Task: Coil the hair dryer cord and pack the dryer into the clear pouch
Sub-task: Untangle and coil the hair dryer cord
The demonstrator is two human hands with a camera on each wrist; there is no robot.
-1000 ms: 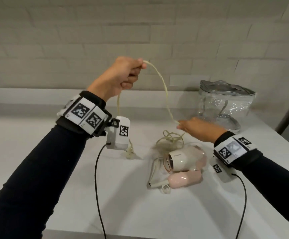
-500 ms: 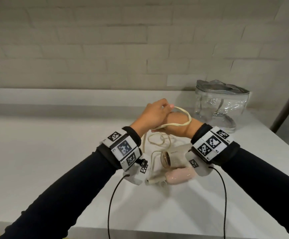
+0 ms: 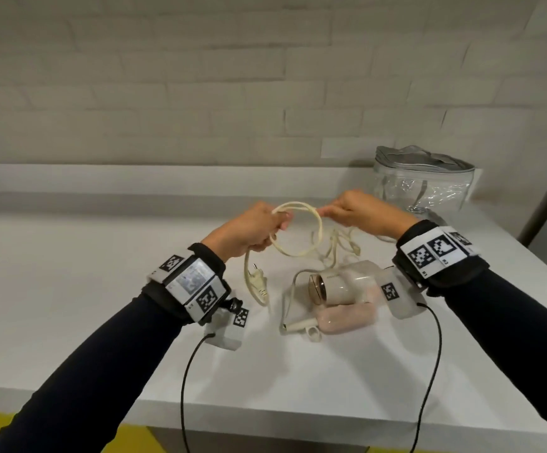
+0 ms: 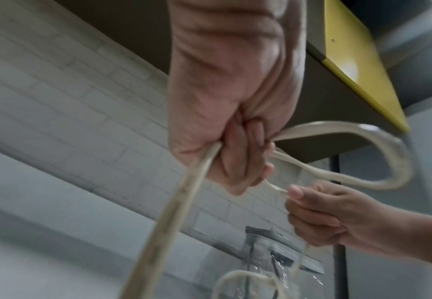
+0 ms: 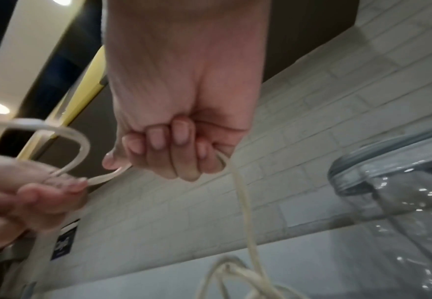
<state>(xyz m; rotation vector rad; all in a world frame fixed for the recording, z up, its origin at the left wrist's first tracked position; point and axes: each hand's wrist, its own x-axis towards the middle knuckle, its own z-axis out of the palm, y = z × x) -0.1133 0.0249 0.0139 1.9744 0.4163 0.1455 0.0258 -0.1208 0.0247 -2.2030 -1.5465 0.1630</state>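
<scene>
The cream and pink hair dryer [image 3: 340, 289] lies on the white table [image 3: 69, 305] below my hands. Its cream cord [image 3: 301, 253] makes a round loop between them. My left hand [image 3: 252, 233] grips the loop's left side in a fist [image 4: 235, 145], and the plug [image 3: 256, 282] hangs below it. My right hand [image 3: 360, 212] pinches the cord at the loop's right side [image 5: 174, 153]. Loose cord [image 3: 340, 243] lies tangled behind the dryer. The clear pouch [image 3: 424, 183] with a grey zip top stands at the back right, beyond my right hand.
A white brick wall [image 3: 265, 76] and a low ledge [image 3: 102, 178] run behind the table. The table's front edge [image 3: 298, 416] is near me, with yellow floor below. Black wrist-camera cables [image 3: 187, 387] hang over that edge.
My left hand came down from high up to meet my right over the dryer. The hands then parted sideways, and a round loop of cord now sits between them.
</scene>
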